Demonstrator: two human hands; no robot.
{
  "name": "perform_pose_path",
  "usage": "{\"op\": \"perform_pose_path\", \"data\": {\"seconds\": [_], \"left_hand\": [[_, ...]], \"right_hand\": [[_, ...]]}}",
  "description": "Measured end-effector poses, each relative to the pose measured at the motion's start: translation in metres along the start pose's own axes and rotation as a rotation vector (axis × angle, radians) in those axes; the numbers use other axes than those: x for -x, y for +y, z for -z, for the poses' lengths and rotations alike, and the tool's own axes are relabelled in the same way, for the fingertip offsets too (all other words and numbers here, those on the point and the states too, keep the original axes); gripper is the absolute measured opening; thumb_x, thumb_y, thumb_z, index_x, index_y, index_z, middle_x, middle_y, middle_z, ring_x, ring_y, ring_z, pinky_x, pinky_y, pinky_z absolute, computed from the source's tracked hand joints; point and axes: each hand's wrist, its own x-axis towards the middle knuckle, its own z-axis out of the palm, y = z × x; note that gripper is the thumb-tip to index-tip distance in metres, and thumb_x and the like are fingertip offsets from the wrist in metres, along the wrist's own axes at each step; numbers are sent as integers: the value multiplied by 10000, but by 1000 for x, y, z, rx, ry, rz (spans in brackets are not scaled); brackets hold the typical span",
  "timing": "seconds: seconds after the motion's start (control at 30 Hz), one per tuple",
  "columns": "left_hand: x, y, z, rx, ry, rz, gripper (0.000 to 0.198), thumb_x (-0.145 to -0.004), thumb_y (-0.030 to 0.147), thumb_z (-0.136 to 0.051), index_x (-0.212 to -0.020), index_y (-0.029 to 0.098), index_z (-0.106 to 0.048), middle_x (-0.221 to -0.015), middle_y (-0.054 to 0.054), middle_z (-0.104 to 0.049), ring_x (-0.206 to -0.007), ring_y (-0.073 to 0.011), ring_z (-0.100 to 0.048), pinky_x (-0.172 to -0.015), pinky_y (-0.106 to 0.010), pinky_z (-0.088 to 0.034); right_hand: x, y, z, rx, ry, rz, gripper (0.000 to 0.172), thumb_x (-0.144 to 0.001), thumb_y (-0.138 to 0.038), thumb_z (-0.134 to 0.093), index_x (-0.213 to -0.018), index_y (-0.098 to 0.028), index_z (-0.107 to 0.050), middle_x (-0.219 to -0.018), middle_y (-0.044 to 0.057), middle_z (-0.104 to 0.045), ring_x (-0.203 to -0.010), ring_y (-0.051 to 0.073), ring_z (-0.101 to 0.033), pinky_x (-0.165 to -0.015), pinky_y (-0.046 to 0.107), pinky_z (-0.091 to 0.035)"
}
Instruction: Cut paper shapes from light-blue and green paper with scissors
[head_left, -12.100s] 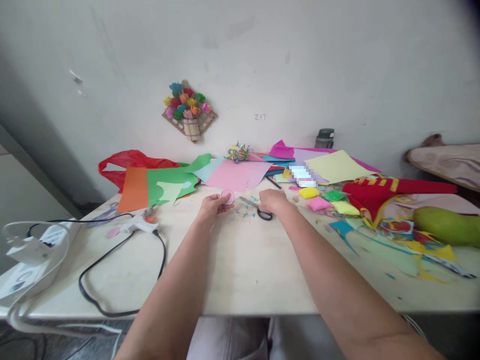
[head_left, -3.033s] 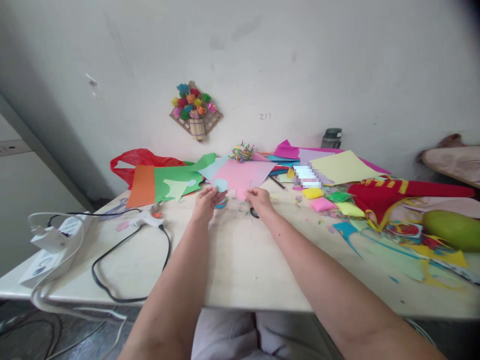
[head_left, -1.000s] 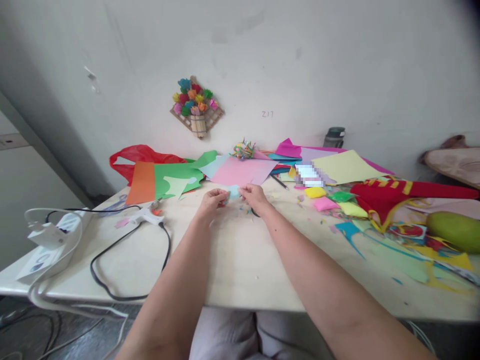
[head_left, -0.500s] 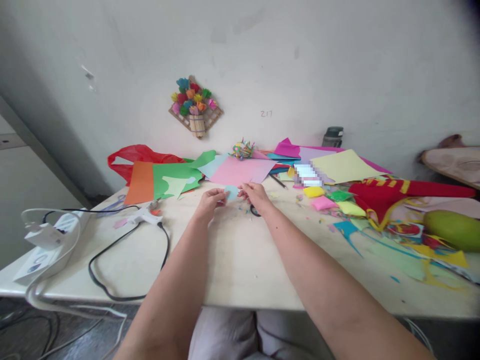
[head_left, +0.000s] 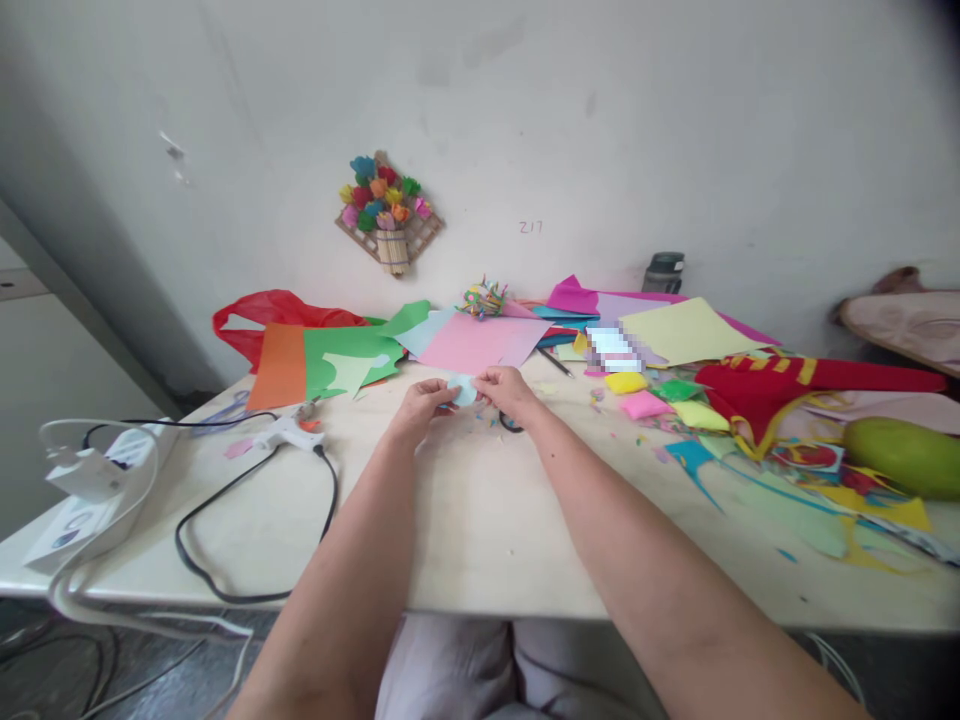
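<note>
A small light-blue piece of paper (head_left: 463, 390) is held up between my two hands over the middle of the table. My left hand (head_left: 429, 405) pinches its left edge between thumb and fingers. At its right edge, the fingers of my right hand (head_left: 504, 390) are closed on it. Beside my right hand lies a dark ring-shaped handle (head_left: 511, 423), partly hidden, perhaps of scissors. Tiny paper scraps (head_left: 491, 425) lie on the tabletop below the hands. Just behind them is a pink sheet of paper (head_left: 484, 342).
On the left are a white glue gun (head_left: 291, 433) with a looping black cord and a power strip (head_left: 105, 490). Green paper (head_left: 330, 345) lies behind. To the right are a phone (head_left: 613, 348), small coloured packets (head_left: 646, 405), red cloth (head_left: 757, 395) and a green mango-like fruit (head_left: 900, 457).
My right fingers have moved slightly left, onto the light-blue paper, covering more of it. My left hand stays almost in place. The view has shifted very slightly.
</note>
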Motion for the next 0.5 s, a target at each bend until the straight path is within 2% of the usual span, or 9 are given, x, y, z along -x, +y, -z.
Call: {"op": "perform_pose_path", "data": {"seconds": [0.07,0.13,0.2,0.27,0.33,0.5], "left_hand": [[0,0,0,33,-1,-6,294,-548,313,-748,-589,145,-510,-549,13,-576,-504,-102,-576,-482,-193,-432],[1,0,-1,82,1,-2,293,-555,304,-751,-619,146,-513,-589,-2,-608,-558,-133,-619,-510,-210,-456],[1,-1,-1,123,2,10,288,-568,290,-750,-645,144,-514,-637,-16,-632,-593,-151,-640,-536,-226,-473],[0,-3,-1,140,7,23,274,-588,276,-744,-676,139,-524,-683,-30,-649,-612,-156,-649,-552,-233,-482],[-2,-6,-1,142,9,30,260,-606,268,-736,-715,129,-545,-720,-47,-661,-641,-158,-655,-566,-230,-488],[-4,-8,0,158,43,44,237,-626,255,-726,-727,123,-558,-740,-63,-670,-660,-160,-657,-583,-234,-502]], "right_hand": [[0,-1,8,154,109,-23,161,-768,-251,-510,-684,-148,-602,-602,8,-624,-507,87,-520,-507,189,-402],[1,-4,18,414,231,-88,222,-795,-300,-466,-736,-170,-635,-690,42,-665,-656,139,-591,-581,226,-423],[3,-8,28,700,275,-134,305,-822,-356,-421,-776,-173,-661,-831,100,-682,-813,195,-610,-657,274,-430],[5,-13,36,911,186,-164,325,-795,-407,-463,-825,-163,-675,-937,146,-669,-896,229,-606,-697,296,-429],[6,-17,40,1023,57,-220,317,-720,-420,-558,-852,-160,-681,-978,161,-658,-924,249,-604,-709,305,-434],[10,-24,35,1097,-172,-278,332,-604,-243,-652,-931,-187,-677,-1039,137,-648,-958,270,-597,-717,324,-448]]}}
